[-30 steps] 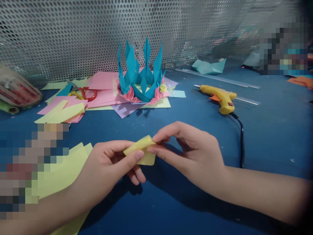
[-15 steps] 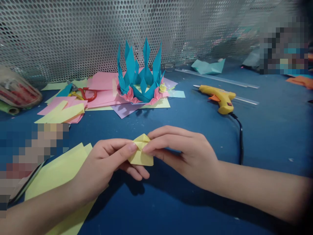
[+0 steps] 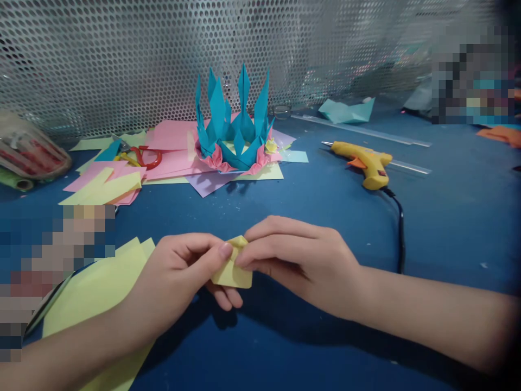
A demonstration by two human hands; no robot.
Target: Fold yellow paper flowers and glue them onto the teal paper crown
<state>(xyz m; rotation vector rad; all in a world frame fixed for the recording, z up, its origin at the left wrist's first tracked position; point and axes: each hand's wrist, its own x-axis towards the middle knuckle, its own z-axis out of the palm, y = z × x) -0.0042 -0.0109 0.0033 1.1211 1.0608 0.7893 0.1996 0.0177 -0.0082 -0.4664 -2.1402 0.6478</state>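
A small folded piece of yellow paper (image 3: 233, 276) is held just above the blue table, between both hands. My left hand (image 3: 183, 266) pinches its left side, thumb on top, with the lower fingers reaching out beneath it. My right hand (image 3: 301, 260) grips the upper right part between thumb and fingers, closed on the paper; the fingertips cover some of the folds. Beyond the hands stands a blue folded-paper crown shape (image 3: 240, 136) with tall points and pink paper around its base. Yellow sheets (image 3: 93, 293) lie partly under my left forearm.
A yellow glue gun (image 3: 366, 163) with a black cord (image 3: 402, 228) rests at the right, by clear sticks (image 3: 366, 131). Red-handled scissors (image 3: 148, 157) lie among pink sheets (image 3: 175, 136) at the back left. A perforated metal panel (image 3: 142, 60) closes off the back.
Both hands have come slightly lower and nearer with the yellow paper, which now tilts more. The left thumb has slid a little to the right on it.
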